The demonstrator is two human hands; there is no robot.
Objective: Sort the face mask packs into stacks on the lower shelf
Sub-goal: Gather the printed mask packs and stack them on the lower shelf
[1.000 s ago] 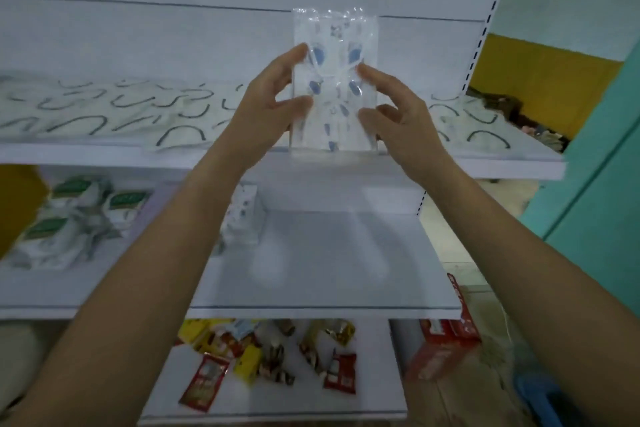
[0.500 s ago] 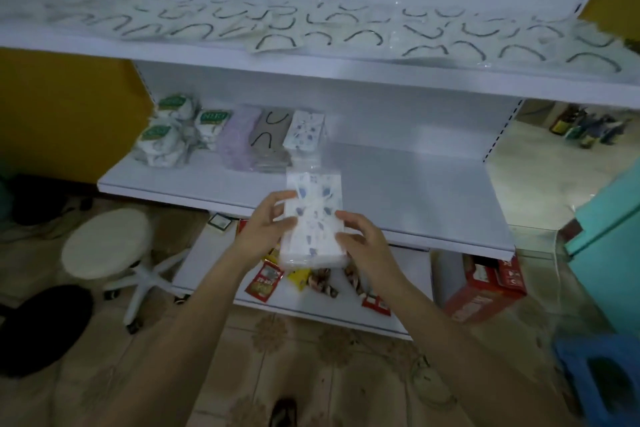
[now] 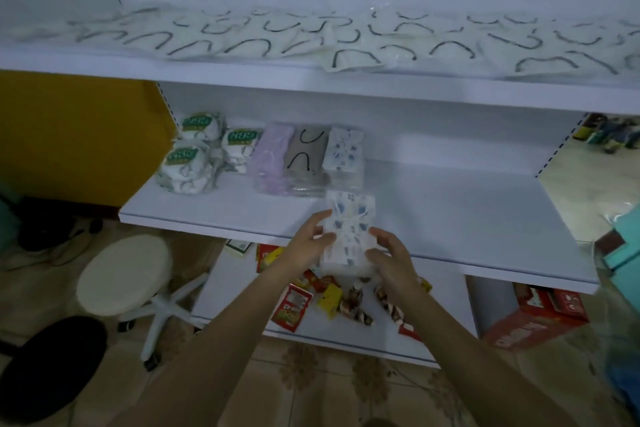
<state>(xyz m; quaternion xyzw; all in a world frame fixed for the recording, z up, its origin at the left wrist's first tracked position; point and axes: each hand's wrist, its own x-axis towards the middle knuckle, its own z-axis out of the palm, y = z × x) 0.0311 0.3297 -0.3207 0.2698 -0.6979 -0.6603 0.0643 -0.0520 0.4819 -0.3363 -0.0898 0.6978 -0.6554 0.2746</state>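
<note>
Both hands hold one clear pack of white masks with a blue print (image 3: 349,229) over the front edge of the lower shelf (image 3: 450,218). My left hand (image 3: 308,243) pinches its left side and my right hand (image 3: 389,258) grips its right side. Just behind it on the shelf stand three stacks side by side: a blue-print stack (image 3: 344,156), a grey stack (image 3: 306,158) and a lilac stack (image 3: 270,159). Left of those lie white packs with green labels (image 3: 194,152). The upper shelf (image 3: 311,80) carries several loose white mask packs (image 3: 363,55) with black ear loops.
The bottom shelf (image 3: 242,288) holds several scattered snack packets (image 3: 332,298). A red carton (image 3: 533,315) sits on the floor at the right. A white stool (image 3: 124,274) and a black stool (image 3: 48,367) stand on the floor at the left.
The pack came down from in front of the upper shelf to the lower shelf's front edge, still held in both hands. It now sits closer to the blue-print stack.
</note>
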